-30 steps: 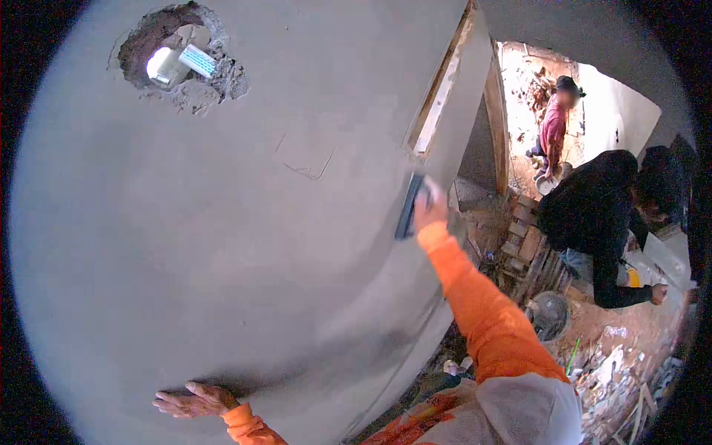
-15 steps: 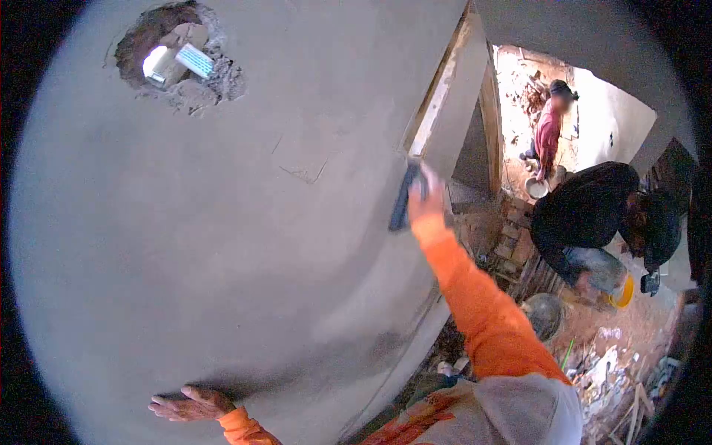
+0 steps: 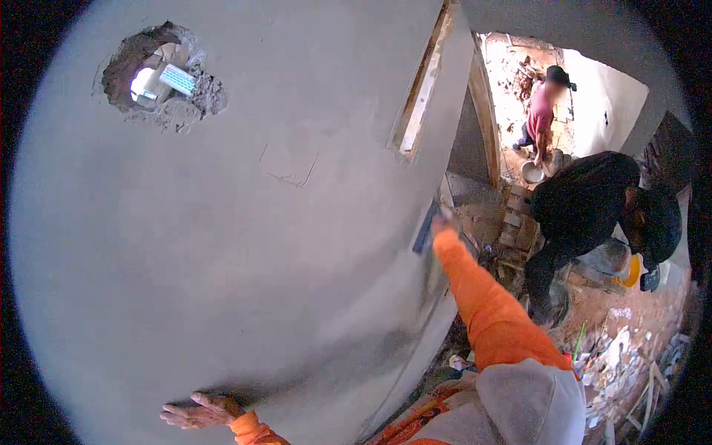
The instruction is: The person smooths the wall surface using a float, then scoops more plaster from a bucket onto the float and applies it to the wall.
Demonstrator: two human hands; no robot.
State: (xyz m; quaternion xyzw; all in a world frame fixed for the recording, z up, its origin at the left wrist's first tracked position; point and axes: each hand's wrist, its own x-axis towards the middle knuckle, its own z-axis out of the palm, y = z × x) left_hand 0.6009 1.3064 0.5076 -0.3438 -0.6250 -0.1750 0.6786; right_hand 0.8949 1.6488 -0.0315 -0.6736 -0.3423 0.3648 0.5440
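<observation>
A grey plastered wall fills the left and middle of the view. My right hand, at the end of an orange sleeve, is closed around a dark, flat trowel that lies against the wall near its right edge, below a narrow framed slot. Low on the left, my left hand rests against the plaster with its fingers spread and holds nothing. Shallow scratched lines mark the wall's middle.
A rough hole opens at the upper left. On the right a person in black bends near a yellow-rimmed bucket. Beyond the doorway, a person in red holds a bucket. Rubble covers the ground.
My right hand and the trowel have moved down and to the right, away from the slot's lower end. The person in black has shifted an arm downward.
</observation>
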